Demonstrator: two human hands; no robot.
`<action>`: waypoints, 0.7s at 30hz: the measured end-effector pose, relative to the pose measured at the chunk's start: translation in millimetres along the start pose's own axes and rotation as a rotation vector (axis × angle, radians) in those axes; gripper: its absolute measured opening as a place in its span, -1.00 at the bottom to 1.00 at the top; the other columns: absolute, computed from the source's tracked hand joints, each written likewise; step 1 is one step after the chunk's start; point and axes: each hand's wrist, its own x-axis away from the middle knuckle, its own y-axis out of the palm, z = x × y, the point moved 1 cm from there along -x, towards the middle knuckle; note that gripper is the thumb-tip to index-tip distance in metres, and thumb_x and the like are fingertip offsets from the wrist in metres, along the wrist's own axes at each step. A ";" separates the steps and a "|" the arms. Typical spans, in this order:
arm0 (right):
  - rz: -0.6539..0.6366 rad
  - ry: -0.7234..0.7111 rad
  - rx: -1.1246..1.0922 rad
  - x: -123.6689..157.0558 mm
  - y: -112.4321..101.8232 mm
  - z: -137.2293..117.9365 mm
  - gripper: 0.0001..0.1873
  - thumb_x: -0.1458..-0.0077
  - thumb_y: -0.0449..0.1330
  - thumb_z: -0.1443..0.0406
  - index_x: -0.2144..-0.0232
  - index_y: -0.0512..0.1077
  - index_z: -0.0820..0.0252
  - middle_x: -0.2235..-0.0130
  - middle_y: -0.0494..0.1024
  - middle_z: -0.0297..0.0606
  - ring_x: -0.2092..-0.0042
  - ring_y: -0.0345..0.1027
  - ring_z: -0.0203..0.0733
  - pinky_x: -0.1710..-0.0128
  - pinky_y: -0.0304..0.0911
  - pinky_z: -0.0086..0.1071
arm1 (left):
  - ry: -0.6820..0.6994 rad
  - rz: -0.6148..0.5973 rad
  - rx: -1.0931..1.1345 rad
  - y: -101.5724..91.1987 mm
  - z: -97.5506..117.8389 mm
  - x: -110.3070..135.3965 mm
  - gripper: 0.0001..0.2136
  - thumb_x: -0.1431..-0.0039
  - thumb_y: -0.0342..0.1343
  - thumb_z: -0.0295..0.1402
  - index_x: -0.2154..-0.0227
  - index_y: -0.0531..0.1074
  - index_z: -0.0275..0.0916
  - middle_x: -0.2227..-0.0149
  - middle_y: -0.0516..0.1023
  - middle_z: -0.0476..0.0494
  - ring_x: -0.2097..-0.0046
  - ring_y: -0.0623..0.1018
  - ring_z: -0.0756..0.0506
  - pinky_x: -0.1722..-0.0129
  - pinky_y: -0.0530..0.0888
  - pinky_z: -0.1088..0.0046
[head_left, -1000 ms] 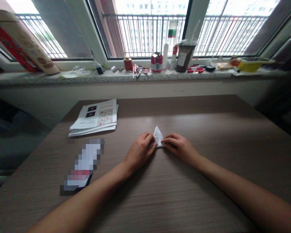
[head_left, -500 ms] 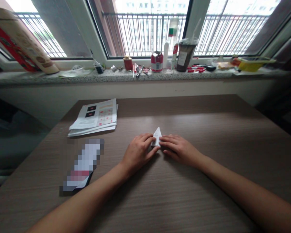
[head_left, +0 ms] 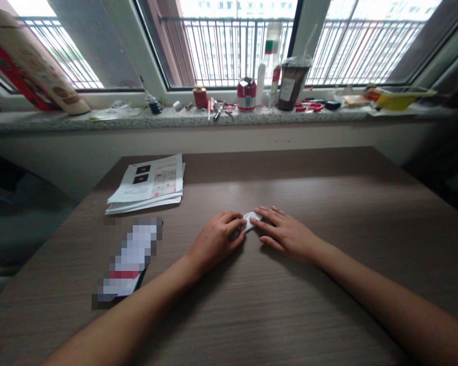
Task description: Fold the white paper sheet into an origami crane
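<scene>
A small folded piece of white paper (head_left: 251,220) with faint print lies on the brown table (head_left: 229,310), between my two hands. My left hand (head_left: 219,236) pinches its left side between thumb and fingers, which hide that part of it. From the other side my right hand (head_left: 284,231) reaches in with fingers stretched out and a little spread. Its fingertips rest on the paper's right part, while the thumb lies apart on the table.
A stack of printed sheets (head_left: 148,183) lies at the table's back left. Nearer stands a pixelated, dark-edged flat object (head_left: 132,259) beside my left forearm. Along the windowsill (head_left: 118,119) are a red can (head_left: 246,94), a lidded drink cup (head_left: 290,86), a bottle (head_left: 270,61) and a yellow container (head_left: 399,99).
The paper's pointed tip, upright in outline before, no longer shows; the paper now looks flatter and extends rightward. My right hand's fingers have spread and moved slightly up over it.
</scene>
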 end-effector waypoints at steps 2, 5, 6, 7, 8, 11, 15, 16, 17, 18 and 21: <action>-0.009 0.007 0.022 0.1 0.6 -0.1 -0.43 -0.42 0.05 0.09 -0.38 0.22 0.11 -0.42 0.18 0.03 -0.42 0.07 0.14 -0.38 0.06 0.10 | -0.019 0.018 -0.014 1.2 0.1 0.4 -0.80 -0.35 0.16 -0.39 0.01 0.52 -0.18 -0.01 0.55 -0.20 -0.02 0.52 -0.19 -0.06 0.50 0.16; -0.019 0.013 0.041 -0.6 -0.2 -1.7 -0.41 -0.42 0.03 0.06 -0.38 0.21 0.14 -0.39 0.22 0.09 -0.38 0.14 0.19 -0.34 0.12 0.13 | -0.018 0.033 -0.021 3.2 0.2 0.4 -0.79 -0.33 0.18 -0.41 0.01 0.51 -0.19 0.01 0.55 -0.20 0.00 0.53 -0.19 -0.05 0.52 0.18; -0.016 0.018 0.037 -1.0 -0.8 -2.3 -0.41 -0.42 0.04 0.06 -0.38 0.21 0.13 -0.39 0.24 0.08 -0.37 0.16 0.20 -0.32 0.15 0.13 | -0.016 0.035 -0.026 3.6 0.1 0.5 -0.79 -0.32 0.19 -0.42 0.01 0.50 -0.19 0.01 0.55 -0.20 0.00 0.53 -0.19 -0.05 0.52 0.17; -0.011 0.024 0.029 -1.3 -1.4 -2.6 -0.41 -0.42 0.04 0.06 -0.38 0.22 0.11 -0.38 0.25 0.07 -0.36 0.18 0.19 -0.31 0.17 0.13 | -0.015 0.035 -0.033 3.6 0.0 0.7 -0.79 -0.32 0.19 -0.42 0.01 0.50 -0.19 0.00 0.55 -0.20 0.00 0.54 -0.19 -0.04 0.53 0.17; -0.003 0.028 0.019 -1.5 -2.1 -2.8 -0.42 -0.41 0.05 0.06 -0.38 0.22 0.09 -0.37 0.26 0.05 -0.35 0.19 0.19 -0.29 0.19 0.12 | -0.013 0.033 -0.042 3.2 -0.3 1.2 -0.81 -0.33 0.19 -0.42 0.02 0.51 -0.19 -0.01 0.56 -0.20 0.00 0.55 -0.20 -0.04 0.54 0.17; 0.006 0.034 0.007 -2.0 -3.5 -2.3 -0.42 -0.40 0.07 0.07 -0.38 0.22 0.05 -0.37 0.28 0.01 -0.33 0.22 0.17 -0.28 0.20 0.10 | 0.013 0.003 -0.075 -0.1 -1.7 4.4 -0.84 -0.38 0.13 -0.39 0.04 0.51 -0.17 -0.07 0.55 -0.20 -0.01 0.59 -0.19 -0.02 0.57 0.20; -0.013 0.033 0.028 -1.7 -4.0 0.7 -0.43 -0.42 0.04 0.07 -0.37 0.24 0.09 -0.38 0.27 0.02 -0.32 0.24 0.17 -0.28 0.20 0.09 | 0.123 -0.082 -0.115 -7.5 -4.6 9.4 -0.76 -0.42 0.09 -0.34 -0.08 0.48 -0.17 -0.15 0.53 -0.25 -0.10 0.58 -0.22 -0.06 0.58 0.19; -0.010 0.036 0.023 -1.5 -4.2 1.7 -0.44 -0.42 0.03 0.07 -0.37 0.24 0.09 -0.38 0.26 0.01 -0.33 0.23 0.17 -0.28 0.20 0.09 | 0.151 -0.105 -0.123 -9.2 -5.1 10.2 -0.72 -0.42 0.08 -0.32 -0.13 0.45 -0.16 -0.19 0.51 -0.26 -0.17 0.54 -0.23 -0.12 0.54 0.15; -0.003 0.040 0.015 -1.3 -4.4 2.7 -0.44 -0.42 0.03 0.08 -0.37 0.24 0.08 -0.39 0.24 -0.01 -0.34 0.21 0.16 -0.29 0.19 0.09 | 0.170 -0.128 -0.131 -10.6 -5.5 10.7 -0.68 -0.43 0.08 -0.29 -0.19 0.42 -0.14 -0.22 0.48 -0.26 -0.23 0.49 -0.25 -0.19 0.48 0.09; 0.006 0.044 0.006 -1.2 -4.8 3.7 -0.44 -0.42 0.03 0.08 -0.38 0.22 0.06 -0.40 0.23 -0.04 -0.35 0.19 0.14 -0.31 0.17 0.09 | 0.176 -0.153 -0.144 -11.6 -5.7 10.9 -0.64 -0.43 0.08 -0.27 -0.23 0.38 -0.12 -0.26 0.45 -0.25 -0.28 0.45 -0.26 -0.24 0.43 0.05; 0.026 0.036 -0.001 -1.8 -5.9 5.1 -0.40 -0.41 0.05 0.09 -0.41 0.16 0.03 -0.42 0.19 -0.11 -0.41 0.09 0.09 -0.37 0.05 0.10 | 0.154 -0.223 -0.171 -12.7 -5.1 11.1 -0.55 -0.44 0.06 -0.20 -0.32 0.27 -0.10 -0.34 0.35 -0.25 -0.34 0.37 -0.27 -0.31 0.34 0.02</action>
